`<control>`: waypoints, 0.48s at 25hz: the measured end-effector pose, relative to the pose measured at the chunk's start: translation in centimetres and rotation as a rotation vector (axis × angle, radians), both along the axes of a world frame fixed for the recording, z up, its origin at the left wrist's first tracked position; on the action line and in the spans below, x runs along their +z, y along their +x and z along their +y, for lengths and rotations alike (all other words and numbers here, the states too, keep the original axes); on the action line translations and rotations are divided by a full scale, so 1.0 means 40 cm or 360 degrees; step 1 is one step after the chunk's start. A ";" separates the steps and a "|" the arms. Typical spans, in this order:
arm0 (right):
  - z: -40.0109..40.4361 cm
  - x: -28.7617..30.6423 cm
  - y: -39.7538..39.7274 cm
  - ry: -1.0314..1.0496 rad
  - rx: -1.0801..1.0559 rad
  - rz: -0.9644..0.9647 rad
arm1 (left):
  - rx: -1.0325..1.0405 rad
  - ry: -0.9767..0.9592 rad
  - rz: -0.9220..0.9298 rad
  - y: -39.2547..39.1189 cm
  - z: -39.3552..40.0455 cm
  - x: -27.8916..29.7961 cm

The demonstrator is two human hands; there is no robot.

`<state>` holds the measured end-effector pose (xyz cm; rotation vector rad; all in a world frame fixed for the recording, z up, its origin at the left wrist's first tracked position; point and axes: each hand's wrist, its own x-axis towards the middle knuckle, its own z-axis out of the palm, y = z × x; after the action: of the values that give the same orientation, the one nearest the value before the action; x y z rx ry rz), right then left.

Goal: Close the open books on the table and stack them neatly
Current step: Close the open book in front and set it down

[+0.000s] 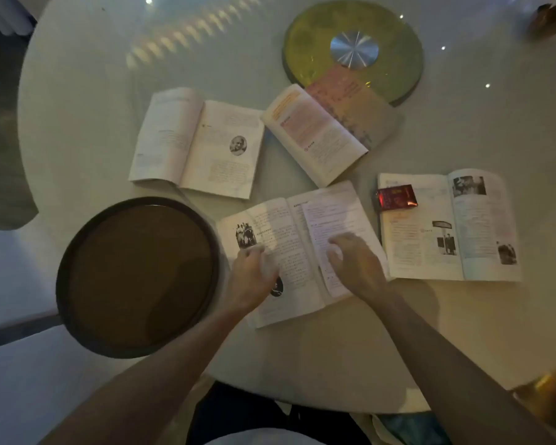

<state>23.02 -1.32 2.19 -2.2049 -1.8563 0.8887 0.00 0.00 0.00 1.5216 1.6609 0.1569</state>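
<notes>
Table [87, 101]: round, pale, glossy; carries everything below.
Tray [77, 252]: round, dark brown, near-left, overhanging the table edge, just left of the nearest book.
Turntable disc [312, 43]: yellow-green with a silver hub, far centre; its near edge lies under the pink-covered book.
Nearest book [289, 226]: open flat, in front of the person, both hands on it.
Right book [482, 232]: open flat, just right of the nearest book.
Far-left book [199, 146]: open, portrait on its right page.
Pink-covered book [318, 133]: open, angled, pages upward.
Left hand [254, 274]: on the left page, fingers curled; blurred, cannot tell if it pinches a page.
Right hand [357, 261]: on the right page, fingers bent down; grip blurred, cannot tell.
Red packet [397, 197]: on the right book's left page, upper corner.
</notes>
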 end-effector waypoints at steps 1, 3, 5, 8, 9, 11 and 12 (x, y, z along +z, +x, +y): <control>0.005 -0.005 0.016 0.0096 -0.0171 -0.0033 | 0.0204 -0.0008 0.0007 -0.007 -0.008 -0.009; 0.009 -0.011 0.054 0.0087 -0.0510 -0.0094 | 0.0631 -0.0141 0.0060 -0.023 -0.032 -0.023; 0.009 -0.016 0.090 -0.0140 -0.0678 -0.0073 | 0.0918 -0.0377 0.0046 -0.036 -0.063 -0.033; 0.012 -0.032 0.116 -0.0290 -0.0751 -0.0053 | 0.1155 -0.0457 0.0012 -0.025 -0.079 -0.032; 0.019 -0.037 0.120 -0.0299 -0.0776 -0.0042 | 0.1219 -0.0486 0.0001 -0.019 -0.078 -0.030; 0.034 -0.040 0.125 -0.0357 -0.0876 0.0039 | 0.1363 -0.0563 -0.0038 -0.015 -0.063 -0.026; 0.039 -0.040 0.126 -0.0404 -0.0951 0.0114 | 0.1431 -0.0604 -0.0086 -0.017 -0.052 -0.027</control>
<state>28.05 0.25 0.57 -2.6044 -0.9855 1.0860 -0.68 -2.10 -1.09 0.4179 2.0760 0.3289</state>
